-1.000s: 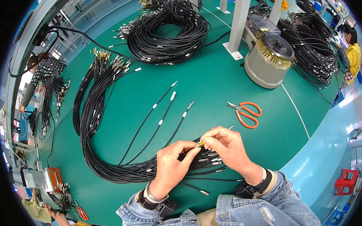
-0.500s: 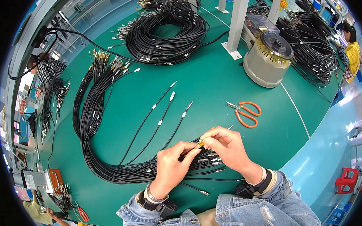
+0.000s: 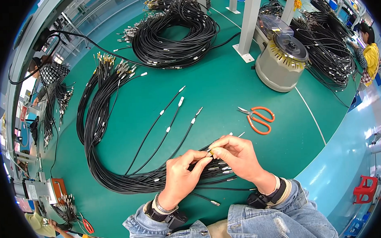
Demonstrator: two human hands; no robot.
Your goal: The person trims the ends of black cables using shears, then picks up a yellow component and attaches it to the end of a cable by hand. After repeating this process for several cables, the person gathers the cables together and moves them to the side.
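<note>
My left hand (image 3: 182, 174) is closed in a pinch on the metal-tipped end of a black cable, mostly hidden by the fingers. Thumb and finger of my right hand (image 3: 238, 158) grip a small yellow piece (image 3: 212, 152) at that same end, fingertips almost touching the left ones. Below and behind both hands lies a thick bundle of black cables (image 3: 100, 165), its near ends bearing white labels and metal tips. Several single cables (image 3: 169, 129) stick out beyond my hands. Orange-handled scissors (image 3: 258, 118) lie open to the right.
On the green table (image 3: 223, 81) stands a round beige dispenser (image 3: 282, 68) with yellow pieces around its top. A coiled cable bundle (image 3: 175, 51) lies at the back, near a grey post (image 3: 249, 23). More cables (image 3: 327, 49) are heaped far right. Other people work on both sides.
My right fingers have shifted slightly over the yellow piece, which shows a little less. Both hands otherwise stay in place, and the cables and scissors have not moved.
</note>
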